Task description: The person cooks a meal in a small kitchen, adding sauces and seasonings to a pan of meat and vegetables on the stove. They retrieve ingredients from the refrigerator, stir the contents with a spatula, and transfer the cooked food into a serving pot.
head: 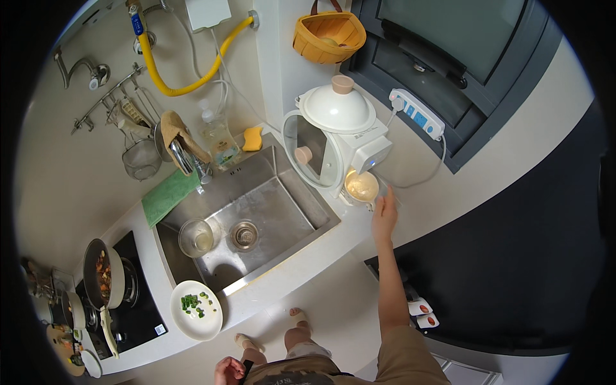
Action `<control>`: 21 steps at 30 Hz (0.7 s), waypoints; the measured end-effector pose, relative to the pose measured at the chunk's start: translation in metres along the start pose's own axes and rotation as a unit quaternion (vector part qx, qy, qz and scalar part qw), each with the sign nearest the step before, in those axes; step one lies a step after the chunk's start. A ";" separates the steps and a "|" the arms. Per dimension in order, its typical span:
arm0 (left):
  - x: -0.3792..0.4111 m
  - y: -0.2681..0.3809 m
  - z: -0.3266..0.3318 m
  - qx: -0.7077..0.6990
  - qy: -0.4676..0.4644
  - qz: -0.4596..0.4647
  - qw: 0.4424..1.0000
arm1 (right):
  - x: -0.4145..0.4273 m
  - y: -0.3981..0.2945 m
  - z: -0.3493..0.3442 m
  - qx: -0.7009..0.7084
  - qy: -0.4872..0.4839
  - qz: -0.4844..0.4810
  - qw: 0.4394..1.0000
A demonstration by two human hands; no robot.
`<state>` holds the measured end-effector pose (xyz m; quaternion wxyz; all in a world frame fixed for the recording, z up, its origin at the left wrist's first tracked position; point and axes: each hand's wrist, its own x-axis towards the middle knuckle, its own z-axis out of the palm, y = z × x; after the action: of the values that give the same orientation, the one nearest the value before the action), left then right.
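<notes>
My right hand (386,216) is stretched out just beside a white cup (362,187) that stands lit under the spout of a white water dispenser (370,154); whether the fingertips touch the cup's handle is hard to tell, and no object shows in the hand. Low in the picture, close to my body, my left hand (230,370) has curled fingers next to a black strap-like thing (246,369); its grip cannot be made out. A white lid with a pinkish knob (337,108) rests on top of the dispenser, and a glass lid (314,150) leans against its side.
A steel sink (269,207) holds a glass bowl (196,238). On its near left corner sits a white plate with chopped green onion (196,317). A frying pan with food (103,274) stands on the gas hob (139,308). A power strip (417,114) lies by the window.
</notes>
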<state>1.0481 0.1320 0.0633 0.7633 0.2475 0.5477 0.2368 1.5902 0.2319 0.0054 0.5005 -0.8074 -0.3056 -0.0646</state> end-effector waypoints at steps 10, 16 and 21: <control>0.010 -0.003 -0.021 -0.015 -0.050 0.015 0.999 | 0.027 -0.067 0.024 0.372 -0.083 0.131 0.915; 0.021 -0.040 -0.069 -0.210 0.020 0.044 0.976 | -0.022 -0.107 0.017 0.502 0.121 0.187 0.836; 0.014 -0.018 -0.116 -0.326 0.060 0.155 0.931 | -0.163 -0.238 0.044 0.442 -0.414 0.024 0.795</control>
<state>0.9433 0.1407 0.0090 0.7214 0.0520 0.4400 0.5322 1.3168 0.2735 0.0999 0.6303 -0.4549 -0.4591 0.4302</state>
